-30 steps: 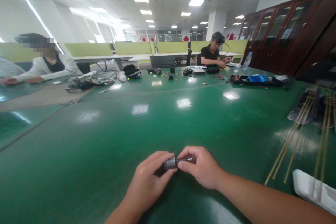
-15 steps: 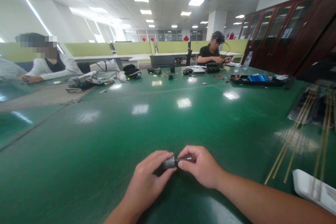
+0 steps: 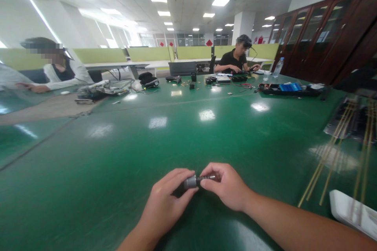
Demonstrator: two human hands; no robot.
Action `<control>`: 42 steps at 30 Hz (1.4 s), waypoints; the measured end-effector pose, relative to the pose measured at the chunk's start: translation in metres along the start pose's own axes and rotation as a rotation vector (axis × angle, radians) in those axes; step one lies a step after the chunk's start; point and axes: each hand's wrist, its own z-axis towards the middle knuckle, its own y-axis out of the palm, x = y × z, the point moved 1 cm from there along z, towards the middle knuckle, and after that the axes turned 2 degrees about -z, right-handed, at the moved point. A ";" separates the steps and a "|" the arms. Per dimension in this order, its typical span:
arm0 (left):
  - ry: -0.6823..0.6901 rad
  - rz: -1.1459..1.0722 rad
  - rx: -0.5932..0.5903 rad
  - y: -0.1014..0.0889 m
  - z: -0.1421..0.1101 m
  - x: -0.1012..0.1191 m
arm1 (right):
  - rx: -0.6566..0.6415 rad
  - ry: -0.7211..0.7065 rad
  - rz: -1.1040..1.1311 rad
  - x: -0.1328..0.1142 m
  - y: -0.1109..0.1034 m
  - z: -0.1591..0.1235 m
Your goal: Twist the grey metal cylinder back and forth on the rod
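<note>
Low in the middle of the view, a small grey cylinder (image 3: 191, 182) lies on its side between the thumb and fingers of my left hand (image 3: 170, 196). A dark, ribbed shaft (image 3: 203, 179) with a pale tip runs out from its right end. My right hand (image 3: 228, 187) pinches this shaft between thumb and fingers. Both hands are closed, low over the green tabletop (image 3: 141, 157). The cylinder's far left end and some of the right fingertips are hidden. What kind of part it is, I cannot make out.
On the right lie thin yellowish sticks (image 3: 326, 160) and a white tray (image 3: 338, 204). Farther back are a black tray (image 3: 272, 91) with blue pieces, a water bottle (image 3: 277, 68), a black case (image 3: 149, 80) and tangled equipment (image 3: 94, 91). Two people sit across the table.
My hands and the grey part look almost unmoved. Across the table, the person in black has shifted their arms and leaned left.
</note>
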 end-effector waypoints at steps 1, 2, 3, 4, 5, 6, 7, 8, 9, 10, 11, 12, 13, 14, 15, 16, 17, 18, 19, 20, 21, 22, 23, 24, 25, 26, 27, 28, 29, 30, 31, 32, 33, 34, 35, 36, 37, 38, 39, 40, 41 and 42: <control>0.001 0.003 0.002 0.000 0.000 0.000 | -0.001 0.001 0.006 0.001 0.000 0.000; 0.001 0.005 0.002 0.000 0.000 -0.001 | -0.001 0.002 0.011 0.002 0.000 0.000; 0.000 0.006 0.003 0.000 0.000 -0.001 | 0.001 0.004 0.015 0.002 0.000 0.001; 0.000 0.006 0.004 -0.001 0.000 -0.001 | 0.003 0.005 0.018 0.003 0.000 0.001; -0.001 0.006 0.005 -0.001 0.000 -0.001 | 0.005 0.006 0.019 0.004 0.000 0.001; -0.001 0.006 0.006 -0.001 0.001 -0.001 | 0.006 0.006 0.021 0.004 0.000 0.001; -0.001 0.005 0.008 -0.001 0.001 0.000 | 0.006 0.007 0.022 0.004 0.000 0.001; 0.001 0.004 0.012 -0.001 0.002 0.001 | 0.004 0.007 0.022 0.003 0.000 0.001; 0.004 0.003 0.015 -0.001 0.002 0.001 | 0.003 0.007 0.023 0.003 0.000 0.001; 0.007 0.003 0.019 -0.002 0.002 0.002 | 0.002 0.008 0.024 0.002 0.000 0.001; 0.010 0.003 0.022 -0.002 0.002 0.002 | 0.002 0.008 0.024 0.002 0.000 0.000; 0.014 0.004 0.024 -0.002 0.002 0.002 | 0.001 0.008 0.026 0.002 0.000 0.000; 0.017 0.005 0.025 -0.002 0.002 0.002 | 0.001 0.008 0.028 0.001 0.000 0.000; 0.020 0.006 0.027 -0.002 0.002 0.002 | 0.002 0.007 0.033 0.001 0.000 0.000; 0.022 0.006 0.028 -0.003 0.002 0.002 | 0.004 0.006 0.038 0.001 0.000 0.000; 0.025 0.006 0.029 -0.003 0.002 0.002 | 0.007 0.006 0.044 0.001 0.000 0.001; 0.026 0.007 0.032 -0.003 0.002 0.002 | 0.009 0.007 0.050 0.002 0.000 0.001; 0.026 0.009 0.036 -0.003 0.003 0.002 | 0.012 0.010 0.058 0.002 0.000 0.001; 0.024 0.011 0.038 -0.004 0.003 0.002 | 0.013 0.015 0.066 0.002 0.000 0.001; 0.022 0.014 0.038 -0.004 0.004 0.002 | 0.012 0.019 0.074 0.002 0.000 0.001; 0.020 0.014 0.038 -0.004 0.004 0.002 | 0.011 0.024 0.080 0.003 0.000 0.001; 0.018 0.014 0.038 -0.004 0.004 0.002 | 0.010 0.028 0.083 0.003 0.000 0.001; 0.017 0.013 0.038 -0.004 0.004 0.002 | 0.010 0.029 0.082 0.003 0.000 0.001; 0.015 0.011 0.037 -0.004 0.004 0.002 | 0.011 0.028 0.081 0.003 -0.001 0.001; 0.012 0.010 0.038 -0.004 0.003 0.002 | 0.011 0.026 0.082 0.003 -0.001 0.001; 0.009 0.010 0.038 -0.004 0.003 0.001 | 0.011 0.025 0.085 0.003 -0.001 0.001; 0.005 0.011 0.037 -0.004 0.003 0.001 | 0.010 0.025 0.089 0.003 -0.001 0.002; 0.001 0.014 0.037 -0.003 0.002 0.000 | 0.010 0.025 0.095 0.003 -0.001 0.002; -0.001 0.018 0.037 -0.003 0.002 0.000 | 0.010 0.026 0.101 0.003 -0.001 0.002; -0.003 0.021 0.036 -0.003 0.002 0.000 | 0.011 0.028 0.108 0.003 -0.001 0.002; -0.004 0.024 0.037 -0.003 0.002 -0.001 | 0.012 0.029 0.115 0.003 -0.001 0.003; -0.005 0.025 0.037 -0.004 0.002 -0.001 | 0.013 0.029 0.122 0.003 -0.001 0.003; -0.005 0.026 0.039 -0.004 0.002 -0.001 | 0.014 0.029 0.129 0.004 -0.001 0.004; -0.002 0.025 0.040 -0.004 0.002 -0.001 | 0.015 0.030 0.134 0.004 -0.001 0.004; -0.001 0.026 0.043 -0.004 0.002 -0.002 | 0.017 0.030 0.135 0.004 -0.001 0.004; 0.000 0.027 0.045 -0.005 0.002 -0.002 | 0.020 0.030 0.135 0.003 -0.001 0.004; -0.001 0.029 0.044 -0.005 0.002 -0.003 | 0.022 0.030 0.134 0.003 -0.001 0.004; -0.003 0.031 0.044 -0.005 0.002 -0.003 | 0.023 0.029 0.133 0.003 -0.001 0.004; -0.006 0.032 0.043 -0.006 0.002 -0.003 | 0.024 0.028 0.135 0.003 -0.001 0.004; -0.010 0.034 0.042 -0.006 0.002 -0.004 | 0.024 0.025 0.137 0.002 -0.001 0.004; -0.011 0.035 0.043 -0.006 0.002 -0.004 | 0.024 0.022 0.139 0.002 -0.001 0.004; -0.010 0.037 0.043 -0.006 0.002 -0.004 | 0.026 0.021 0.140 0.002 -0.001 0.003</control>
